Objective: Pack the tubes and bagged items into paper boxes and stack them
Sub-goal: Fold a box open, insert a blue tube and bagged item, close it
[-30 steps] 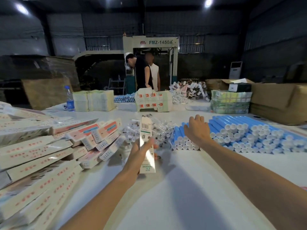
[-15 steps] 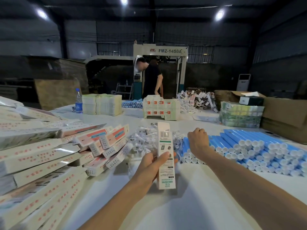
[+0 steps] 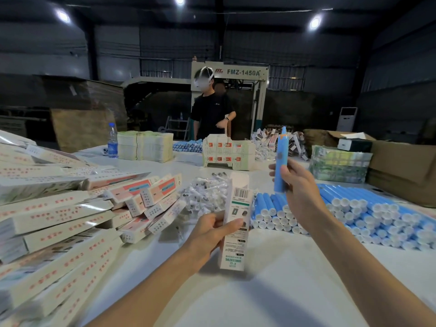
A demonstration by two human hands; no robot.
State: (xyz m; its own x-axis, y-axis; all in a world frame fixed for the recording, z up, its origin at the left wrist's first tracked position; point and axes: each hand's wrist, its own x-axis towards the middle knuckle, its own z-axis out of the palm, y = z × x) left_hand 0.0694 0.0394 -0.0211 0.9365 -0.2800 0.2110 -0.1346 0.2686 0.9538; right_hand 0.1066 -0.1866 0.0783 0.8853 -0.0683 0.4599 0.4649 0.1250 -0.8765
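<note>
My left hand (image 3: 207, 234) grips a tall white paper box (image 3: 236, 223), held upright over the white table (image 3: 271, 291) with its top flap open. Lifted to the right of the box, my right hand (image 3: 299, 192) holds one blue tube (image 3: 281, 161) upright. Below that hand lies the pile of blue tubes (image 3: 354, 208) with white caps facing me. A heap of small clear bagged items (image 3: 203, 197) sits just behind the box. Packed white boxes with red print (image 3: 59, 220) are stacked at the left.
Two people stand at the table's far side (image 3: 213, 112) by a machine marked FMZ-1450A. Along the far edge are a water bottle (image 3: 112, 143), stacks of flat cartons (image 3: 145, 148), a printed carton block (image 3: 227, 153) and wrapped bundles (image 3: 339, 164). Brown cardboard boxes (image 3: 401, 171) stand at the right.
My right hand has closed on one blue tube from the pile and lifted it upright. The left hand kept the box and shifted it slightly right.
</note>
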